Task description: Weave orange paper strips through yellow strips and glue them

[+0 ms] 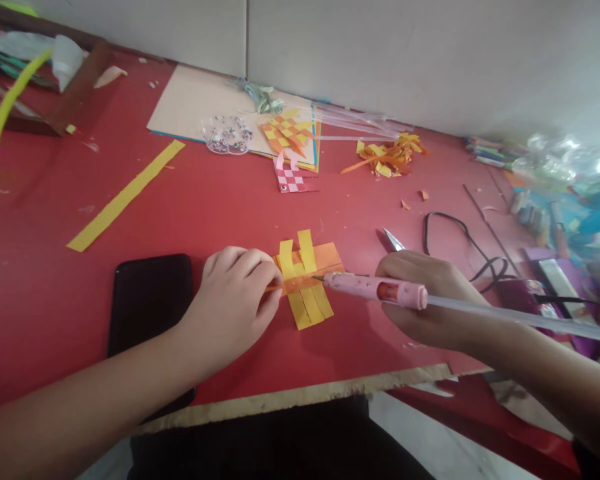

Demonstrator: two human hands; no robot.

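Note:
Yellow and orange paper strips lie woven across each other in a small piece (311, 303) on the red table. At its left edge, my left hand (243, 287) is closed, pinching the end of an orange paper strip (271, 289); its fingertips are partly hidden. My right hand (425, 287) grips a pink hot glue gun (357, 287), its nozzle pointing left over the middle of the woven paper. A clear glue stick (505, 315) sticks out of the gun's back, over my right wrist. Just beyond my right knuckles shows a metal blade tip (394, 240).
A black phone (150, 293) lies beside my left forearm. Behind are a long yellow strip (127, 193), a pink checked paper fish (291, 177), an orange-yellow woven fish (286, 131), sheets (180, 100) and spare glue sticks (355, 122). A black cable (450, 217) curls at right.

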